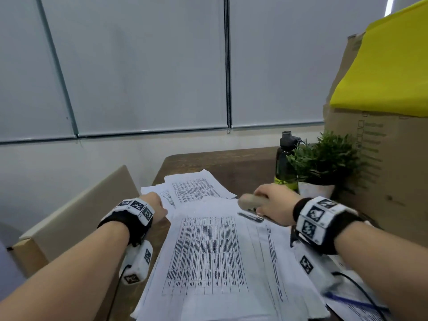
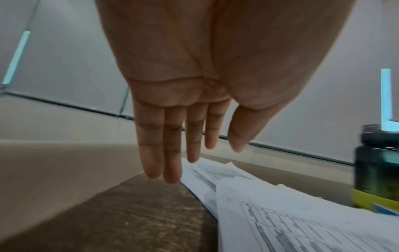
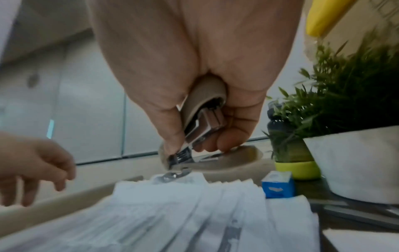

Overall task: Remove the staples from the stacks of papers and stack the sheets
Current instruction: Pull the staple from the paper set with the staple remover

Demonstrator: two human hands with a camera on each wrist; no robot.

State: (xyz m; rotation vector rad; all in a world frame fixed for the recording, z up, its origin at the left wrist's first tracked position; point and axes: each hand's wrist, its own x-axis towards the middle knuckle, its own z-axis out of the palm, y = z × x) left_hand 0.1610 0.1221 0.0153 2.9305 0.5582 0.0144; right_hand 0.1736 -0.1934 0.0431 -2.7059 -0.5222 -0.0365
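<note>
Printed sheets (image 1: pixel 208 256) lie fanned across the near end of the brown worktop (image 1: pixel 222 163), long axis running away from the person toward the window blinds, table headings at the far end. Beyond them a second spread of papers (image 1: pixel 196 188) rests with the same lengthwise lie, skewed a little to the left. At the far right corner of the near stack, the right hand (image 1: pixel 275 206) curls tightly around a beige stapler (image 1: pixel 250 201), whose nose points left across the top edge and whose metal tip (image 3: pixel 176 174) sits on or just above the paper; whether it has caught a staple cannot be told. The left hand (image 1: pixel 155 206) hovers beside the stack's far left corner, fingers straight and loose, holding nothing. Done well, this step probably wants that free palm pressed flat on the sheets near the tool, the tip slid under the staple along its length, then lifted gently so the corner does not tear. A dark bottle (image 1: pixel 286 161) and potted plant (image 1: pixel 324 163) stand just behind
</note>
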